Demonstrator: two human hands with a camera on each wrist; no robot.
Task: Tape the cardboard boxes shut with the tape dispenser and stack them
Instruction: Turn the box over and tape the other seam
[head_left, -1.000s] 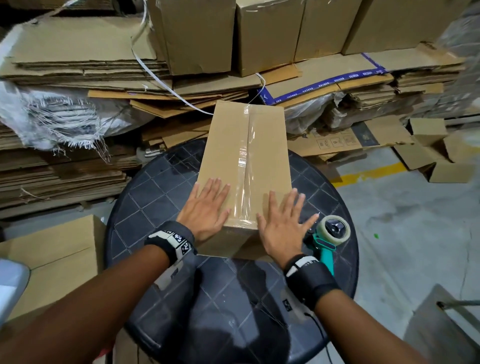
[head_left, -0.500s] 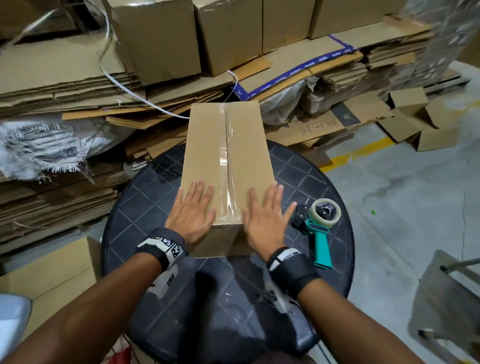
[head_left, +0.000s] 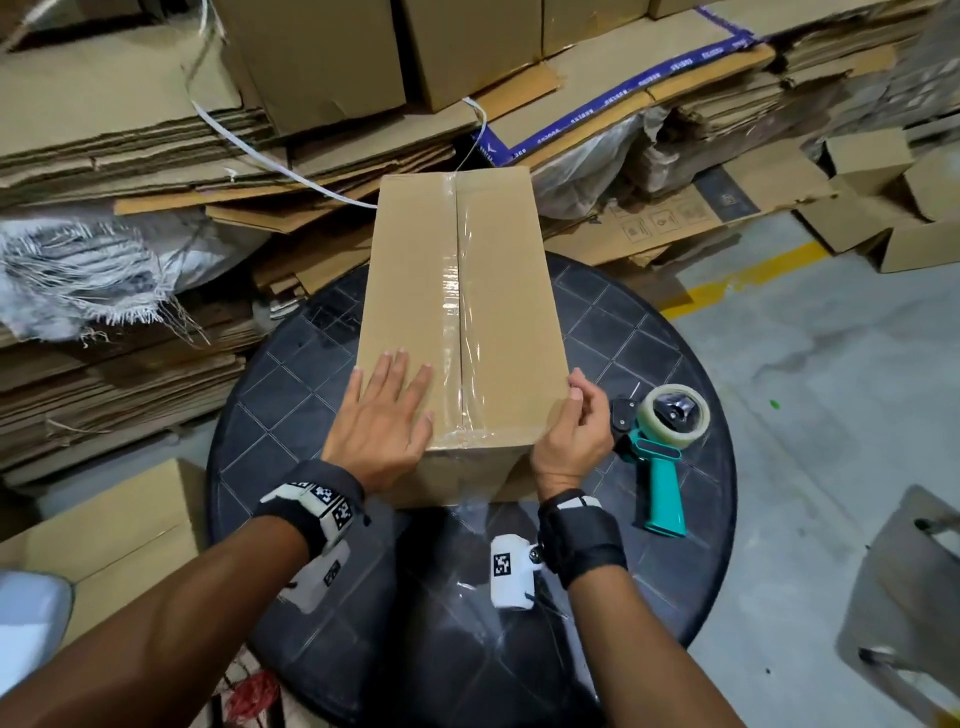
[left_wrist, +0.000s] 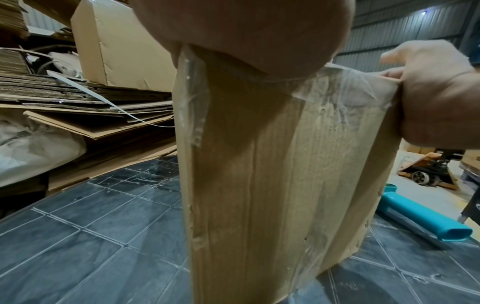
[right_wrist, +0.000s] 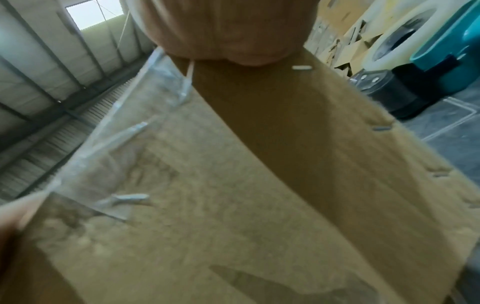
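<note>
One long, smooth cardboard box (head_left: 457, 322) with glossy clear tape (head_left: 460, 291) along its seam stands at frame centre on a round dark tiled table (head_left: 291, 395). The left hand (head_left: 382, 426) lies flat on its near top, fingers loosely spread; the right hand (head_left: 574, 436) curls round its near right corner. One teal-handled tape dispenser (head_left: 662, 447) lies right of the box.
</note>
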